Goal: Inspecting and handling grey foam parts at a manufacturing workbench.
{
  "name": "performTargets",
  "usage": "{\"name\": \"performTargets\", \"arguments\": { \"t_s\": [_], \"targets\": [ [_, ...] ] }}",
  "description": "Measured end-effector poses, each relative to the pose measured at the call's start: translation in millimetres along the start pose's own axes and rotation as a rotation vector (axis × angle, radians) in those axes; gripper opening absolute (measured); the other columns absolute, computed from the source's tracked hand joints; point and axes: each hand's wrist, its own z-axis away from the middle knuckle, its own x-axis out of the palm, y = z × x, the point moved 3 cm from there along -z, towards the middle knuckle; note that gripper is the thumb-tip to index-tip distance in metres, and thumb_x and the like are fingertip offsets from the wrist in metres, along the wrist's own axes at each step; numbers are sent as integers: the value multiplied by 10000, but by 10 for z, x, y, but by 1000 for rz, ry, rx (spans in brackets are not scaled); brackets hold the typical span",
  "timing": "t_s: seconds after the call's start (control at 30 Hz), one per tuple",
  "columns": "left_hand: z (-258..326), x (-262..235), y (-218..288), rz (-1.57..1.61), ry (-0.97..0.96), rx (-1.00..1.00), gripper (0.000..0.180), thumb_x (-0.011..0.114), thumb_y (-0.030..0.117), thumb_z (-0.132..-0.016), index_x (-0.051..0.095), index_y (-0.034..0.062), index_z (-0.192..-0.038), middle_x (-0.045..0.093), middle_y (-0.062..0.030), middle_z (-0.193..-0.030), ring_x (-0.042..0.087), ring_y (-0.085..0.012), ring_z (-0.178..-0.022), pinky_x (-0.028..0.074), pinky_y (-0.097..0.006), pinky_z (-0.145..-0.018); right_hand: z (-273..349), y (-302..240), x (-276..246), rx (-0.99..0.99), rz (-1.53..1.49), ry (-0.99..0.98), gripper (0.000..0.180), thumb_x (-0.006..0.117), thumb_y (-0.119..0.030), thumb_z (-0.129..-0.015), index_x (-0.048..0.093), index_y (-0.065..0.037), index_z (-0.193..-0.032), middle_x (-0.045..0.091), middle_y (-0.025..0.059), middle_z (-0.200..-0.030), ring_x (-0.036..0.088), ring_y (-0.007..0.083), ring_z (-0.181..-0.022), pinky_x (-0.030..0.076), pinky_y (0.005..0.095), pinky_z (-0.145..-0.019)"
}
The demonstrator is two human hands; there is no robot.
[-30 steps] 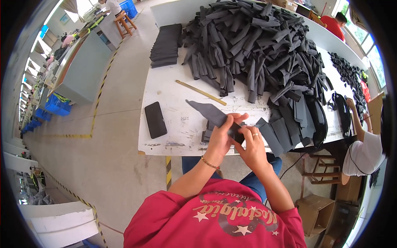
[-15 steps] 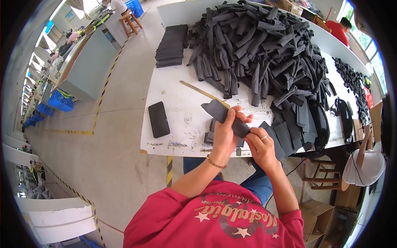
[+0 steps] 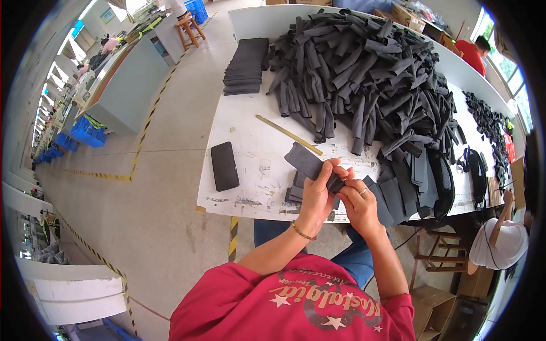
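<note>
Above the near edge of the white table, both hands hold one dark grey fabric piece (image 3: 304,161). My left hand (image 3: 319,193) wraps round its middle, thumb on top, and the free end sticks out up and to the left. At the other end, the fingers of my right hand (image 3: 359,200) pinch it, close against the left fingers. Flat dark pieces (image 3: 295,190) lie on the table just behind and left of my left hand. Further dark flat pieces (image 3: 392,193) are spread to the right of my right hand.
A big heap of rolled dark fabric pieces (image 3: 358,74) covers the table's back. Left of it stands a neat stack (image 3: 246,65). A yellowish strip (image 3: 289,134) and a black phone-like slab (image 3: 225,166) lie on the white table (image 3: 250,131). At right, another person (image 3: 500,241) sits.
My hands have drawn closer together on the fabric piece. Its free end, curled before, now looks flatter. The whole view has shifted slightly.
</note>
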Motion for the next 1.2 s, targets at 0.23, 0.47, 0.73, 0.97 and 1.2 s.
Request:
{"name": "performTargets", "arguments": {
  "t_s": [0.23, 0.47, 0.73, 0.97, 1.2],
  "targets": [
    [0, -7, 15, -12, 11, -19, 279, 569, 264, -966, 595, 9, -1073, 664, -90, -862, 675, -257, -899, 512, -407, -904, -37, 21, 46, -11, 11, -17, 168, 716, 22, -722, 633, -11, -866, 610, 116, -923, 628, 301, -805, 517, 367, -692],
    [-7, -16, -14, -40, 16, 36, 289, 515, 255, -997, 585, -7, -1097, 667, -98, -877, 667, -248, -882, 525, -366, -832, -53, 25, 79, 16, -19, -20, 211, 713, 51, -693, 623, -18, -871, 603, 106, -912, 623, 309, -816, 517, 390, -696],
    [-44, -45, 21, -43, 6, 26, 320, 490, 273, -1005, 566, -10, -1133, 670, -119, -920, 661, -276, -958, 524, -375, -850, 3, 57, 104, 135, -71, -20, 160, 706, 4, -752, 622, -3, -888, 599, 114, -941, 626, 292, -819, 512, 365, -702],
    [-186, -75, 190, -79, -48, 80, 366, 495, 313, -992, 555, 1, -1173, 670, -151, -1053, 530, -314, -1216, 380, -445, -1073, 173, 125, 318, 633, -559, 373, 146, 715, -57, -826, 598, 3, -890, 545, 26, -960, 513, 107, -863, 426, 235, -758],
    [-112, 30, 137, -146, -217, 6, 452, 523, 353, -971, 509, 28, -1285, 613, -162, -1201, 465, -316, -1282, 372, -507, -1079, 71, 130, 257, 930, -1077, 250, 112, 641, -115, -907, 631, -4, -906, 589, 14, -848, 542, 109, -743, 440, 259, -707]
  ]
}}
